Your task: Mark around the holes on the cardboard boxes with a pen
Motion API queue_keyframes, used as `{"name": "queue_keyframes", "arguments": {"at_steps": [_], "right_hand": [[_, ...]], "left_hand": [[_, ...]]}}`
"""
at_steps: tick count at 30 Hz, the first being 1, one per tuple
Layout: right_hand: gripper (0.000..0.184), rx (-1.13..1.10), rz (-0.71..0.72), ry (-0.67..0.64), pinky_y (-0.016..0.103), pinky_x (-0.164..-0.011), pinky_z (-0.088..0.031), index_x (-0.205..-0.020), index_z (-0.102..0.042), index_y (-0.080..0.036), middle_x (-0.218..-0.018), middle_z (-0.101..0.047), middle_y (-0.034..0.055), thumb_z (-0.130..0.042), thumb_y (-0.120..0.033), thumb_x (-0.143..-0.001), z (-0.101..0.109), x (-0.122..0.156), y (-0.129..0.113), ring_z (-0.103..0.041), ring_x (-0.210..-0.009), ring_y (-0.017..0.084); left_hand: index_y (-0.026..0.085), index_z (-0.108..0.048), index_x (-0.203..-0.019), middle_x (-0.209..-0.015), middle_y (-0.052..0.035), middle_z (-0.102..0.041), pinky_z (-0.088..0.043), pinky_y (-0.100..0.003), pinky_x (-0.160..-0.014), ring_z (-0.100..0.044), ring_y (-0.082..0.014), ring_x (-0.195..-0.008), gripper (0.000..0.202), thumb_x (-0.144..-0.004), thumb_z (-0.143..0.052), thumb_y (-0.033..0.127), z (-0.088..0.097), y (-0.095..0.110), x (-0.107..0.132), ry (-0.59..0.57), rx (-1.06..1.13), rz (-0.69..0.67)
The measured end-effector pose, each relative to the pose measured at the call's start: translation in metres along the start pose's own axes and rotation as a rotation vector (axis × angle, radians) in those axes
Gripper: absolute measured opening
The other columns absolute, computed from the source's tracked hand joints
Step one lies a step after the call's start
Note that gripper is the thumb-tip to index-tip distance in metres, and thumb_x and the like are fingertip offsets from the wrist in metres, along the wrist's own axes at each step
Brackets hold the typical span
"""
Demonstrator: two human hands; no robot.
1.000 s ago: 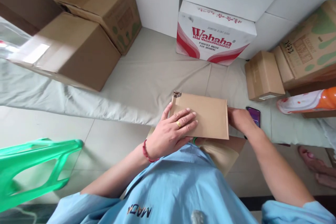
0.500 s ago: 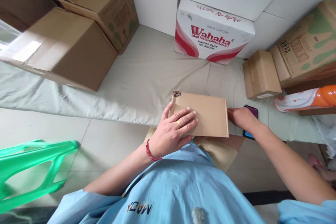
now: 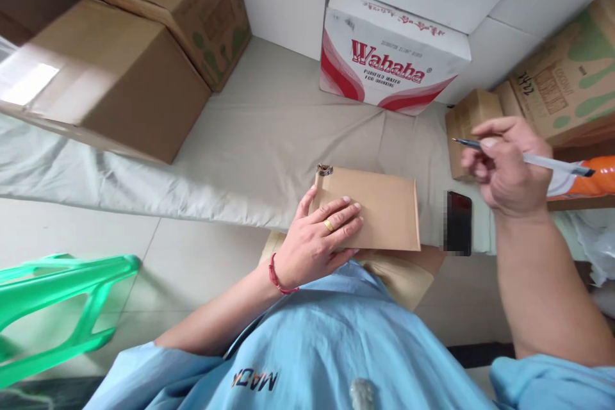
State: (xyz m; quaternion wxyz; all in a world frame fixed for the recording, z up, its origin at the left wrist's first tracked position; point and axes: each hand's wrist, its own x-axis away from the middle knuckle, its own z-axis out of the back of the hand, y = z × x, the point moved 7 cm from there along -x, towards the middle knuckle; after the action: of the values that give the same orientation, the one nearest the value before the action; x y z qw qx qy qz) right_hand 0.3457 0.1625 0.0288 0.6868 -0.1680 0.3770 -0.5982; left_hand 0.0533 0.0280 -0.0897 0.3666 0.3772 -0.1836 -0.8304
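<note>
A flat brown cardboard box (image 3: 384, 211) lies at the near edge of the cloth-covered surface, its far left corner torn and dark. My left hand (image 3: 324, 230), with a ring and a red string bracelet, lies flat over the box's left part, fingers stretched out. Raised at the right, my right hand (image 3: 514, 163) grips a pen (image 3: 535, 159) with a clear barrel, its dark tip pointing left. Below and left of that hand rests a phone (image 3: 459, 224), dark-screened and partly blurred out.
A white and red water carton (image 3: 394, 57) stands against the wall. Large brown cartons (image 3: 139, 83) are at the left; a small carton (image 3: 473, 106) and an orange-labelled bottle (image 3: 586, 176) are at the right. A green plastic stool (image 3: 72, 307) stands on the floor.
My right hand has moved from the box's right edge up and to the right, and a pen now shows in it. The phone's screen has gone dark. My left hand stays on the box.
</note>
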Motion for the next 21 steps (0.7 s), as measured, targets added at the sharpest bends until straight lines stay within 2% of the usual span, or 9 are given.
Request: {"name": "queue_keyframes", "arguments": {"at_steps": [2, 3, 5, 7, 9, 12, 15, 18, 21], "right_hand": [[0.024, -0.438, 0.012, -0.242, 0.028, -0.056, -0.034, -0.111, -0.069, -0.022, -0.084, -0.078, 0.0019, -0.062, -0.041, -0.098, -0.051, 0.007, -0.042, -0.05, -0.053, 0.007], [0.023, -0.519, 0.034, -0.372, 0.026, -0.056, -0.038, -0.109, -0.071, -0.021, -0.087, -0.079, 0.0022, -0.07, -0.04, -0.097, -0.079, 0.012, -0.063, -0.053, -0.056, 0.008], [0.019, -0.551, 0.063, -0.535, 0.026, -0.061, -0.046, -0.099, -0.07, -0.02, -0.078, -0.074, 0.0002, -0.075, -0.038, -0.096, -0.129, 0.021, -0.09, -0.06, -0.063, 0.011], [0.026, -0.591, 0.052, -0.643, 0.026, -0.064, -0.048, -0.09, -0.066, -0.021, -0.07, -0.069, -0.0025, -0.075, -0.044, -0.097, -0.17, 0.026, -0.099, -0.06, -0.064, 0.011], [0.039, -0.645, 0.025, -0.645, 0.025, -0.061, -0.045, -0.086, -0.062, -0.022, -0.064, -0.06, -0.0047, -0.069, -0.057, -0.101, -0.194, 0.027, -0.094, -0.054, -0.06, 0.01], [0.045, -0.664, -0.003, -0.579, 0.026, -0.053, -0.034, -0.086, -0.06, -0.023, -0.064, -0.05, -0.0066, -0.056, -0.064, -0.107, -0.202, 0.028, -0.08, -0.041, -0.054, 0.009], [0.027, -0.58, 0.033, -0.512, 0.026, -0.055, -0.035, -0.09, -0.06, -0.024, -0.066, -0.048, -0.0073, -0.063, -0.047, -0.105, -0.193, 0.033, -0.075, -0.042, -0.056, 0.01], [0.012, -0.493, 0.062, -0.462, 0.026, -0.063, -0.043, -0.096, -0.064, -0.024, -0.071, -0.059, -0.0064, -0.072, -0.033, -0.097, -0.187, 0.037, -0.075, -0.052, -0.062, 0.011], [0.014, -0.494, 0.073, -0.473, 0.028, -0.07, -0.05, -0.106, -0.072, -0.023, -0.086, -0.074, -0.0018, -0.073, -0.034, -0.098, -0.189, 0.038, -0.075, -0.063, -0.071, 0.012]], "left_hand": [[0.034, -0.068, -0.151, -0.151, -0.0086, -0.074, -0.005, -0.065, -0.143, -0.068, -0.0345, -0.144, 0.052, -0.101, -0.076, 0.046, 0.0, 0.0, -0.001, -0.001, 0.004, -0.002], [0.034, -0.068, -0.151, -0.15, -0.0087, -0.075, -0.005, -0.064, -0.143, -0.069, -0.034, -0.143, 0.053, -0.101, -0.076, 0.047, 0.0, 0.001, -0.002, 0.006, 0.003, -0.007], [0.031, -0.067, -0.15, -0.147, -0.0086, -0.077, -0.009, -0.06, -0.144, -0.071, -0.0319, -0.14, 0.051, -0.102, -0.075, 0.047, 0.001, 0.002, -0.003, 0.051, -0.014, -0.027], [0.028, -0.069, -0.146, -0.139, -0.0079, -0.081, -0.016, -0.055, -0.143, -0.076, -0.0281, -0.133, 0.043, -0.105, -0.071, 0.04, 0.004, 0.004, -0.002, 0.14, -0.041, -0.057], [0.026, -0.072, -0.14, -0.131, -0.007, -0.084, -0.023, -0.052, -0.142, -0.079, -0.0253, -0.125, 0.035, -0.106, -0.066, 0.032, 0.007, 0.003, 0.0, 0.228, -0.048, -0.082], [0.024, -0.074, -0.138, -0.127, -0.0089, -0.085, -0.038, -0.055, -0.136, -0.079, -0.0271, -0.122, 0.037, -0.108, -0.06, 0.041, 0.011, -0.007, 0.008, 0.298, 0.026, -0.11], [0.022, -0.073, -0.143, -0.131, -0.0139, -0.082, -0.055, -0.057, -0.12, -0.075, -0.0329, -0.127, 0.054, -0.11, -0.048, 0.057, 0.02, -0.03, 0.016, 0.361, 0.141, -0.054], [0.022, -0.075, -0.142, -0.136, -0.0148, -0.079, -0.057, -0.057, -0.116, -0.072, -0.0364, -0.131, 0.054, -0.108, -0.05, 0.057, 0.022, -0.053, 0.02, 0.368, 0.274, -0.005], [0.023, -0.072, -0.145, -0.136, -0.015, -0.078, -0.057, -0.054, -0.116, -0.07, -0.0349, -0.133, 0.048, -0.11, -0.05, 0.047, 0.019, -0.06, 0.019, 0.377, 0.284, -0.069]]}}
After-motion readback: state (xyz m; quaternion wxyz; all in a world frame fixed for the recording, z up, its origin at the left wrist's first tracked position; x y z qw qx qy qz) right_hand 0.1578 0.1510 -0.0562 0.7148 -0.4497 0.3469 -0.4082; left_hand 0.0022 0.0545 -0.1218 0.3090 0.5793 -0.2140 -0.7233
